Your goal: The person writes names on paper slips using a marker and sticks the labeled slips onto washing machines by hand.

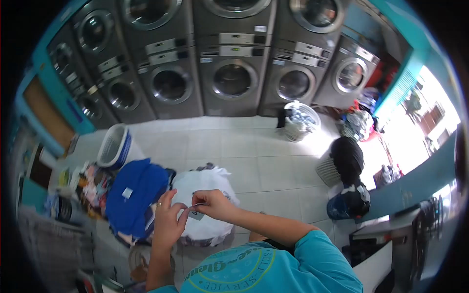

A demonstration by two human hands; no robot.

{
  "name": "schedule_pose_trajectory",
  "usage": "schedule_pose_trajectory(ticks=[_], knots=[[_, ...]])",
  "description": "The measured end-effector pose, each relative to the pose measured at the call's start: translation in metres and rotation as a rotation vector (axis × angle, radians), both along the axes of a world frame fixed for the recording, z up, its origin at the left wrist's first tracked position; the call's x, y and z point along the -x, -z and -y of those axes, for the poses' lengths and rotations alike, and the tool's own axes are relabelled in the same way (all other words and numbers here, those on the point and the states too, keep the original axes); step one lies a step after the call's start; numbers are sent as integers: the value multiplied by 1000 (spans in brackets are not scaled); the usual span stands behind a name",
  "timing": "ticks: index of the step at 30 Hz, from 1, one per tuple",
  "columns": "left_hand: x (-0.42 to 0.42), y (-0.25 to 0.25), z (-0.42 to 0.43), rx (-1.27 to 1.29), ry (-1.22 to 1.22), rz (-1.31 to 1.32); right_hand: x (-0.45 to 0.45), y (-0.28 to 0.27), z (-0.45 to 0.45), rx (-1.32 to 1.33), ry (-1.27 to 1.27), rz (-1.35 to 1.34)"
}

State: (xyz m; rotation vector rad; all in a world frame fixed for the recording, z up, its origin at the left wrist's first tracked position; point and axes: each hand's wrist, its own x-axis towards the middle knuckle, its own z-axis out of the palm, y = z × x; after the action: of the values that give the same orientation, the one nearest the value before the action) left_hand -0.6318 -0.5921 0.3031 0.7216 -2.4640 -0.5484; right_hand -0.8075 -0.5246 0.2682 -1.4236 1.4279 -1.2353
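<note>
My left hand (168,217) and my right hand (213,204) meet over a white bundle (207,181), which looks like laundry under a white plastic or cloth cover. A small pale paper tag (197,215) with a dark mark hangs from the pinched fingertips of my right hand. The thumb and index finger of my left hand close in at the tag's left edge, while its other fingers are raised. A ring shows on that hand. Left of the white bundle lies a blue cloth bundle (134,200), and a small white paper (127,193) rests on it.
Stacked front-loading machines (233,80) line the far wall. A white basket of clothes (300,124) stands before them. At left are a blue-and-white basket (115,146) and piled clothes (93,188). At right, a dark bag (347,156) tops a basket, near a blue container (339,207).
</note>
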Motion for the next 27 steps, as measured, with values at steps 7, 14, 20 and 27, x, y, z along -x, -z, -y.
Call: schedule_pose_trajectory(ticks=[7, 14, 20, 27], knots=[[189, 35, 13, -31, 121, 127, 175, 24, -20, 139, 167, -310], [381, 30, 1, -95, 87, 62, 367, 27, -58, -2, 380, -314], [468, 42, 35, -126, 45, 211, 518, 60, -85, -29, 721, 88], [577, 83, 110, -140, -164, 216, 733, 113, -71, 12, 866, 268]])
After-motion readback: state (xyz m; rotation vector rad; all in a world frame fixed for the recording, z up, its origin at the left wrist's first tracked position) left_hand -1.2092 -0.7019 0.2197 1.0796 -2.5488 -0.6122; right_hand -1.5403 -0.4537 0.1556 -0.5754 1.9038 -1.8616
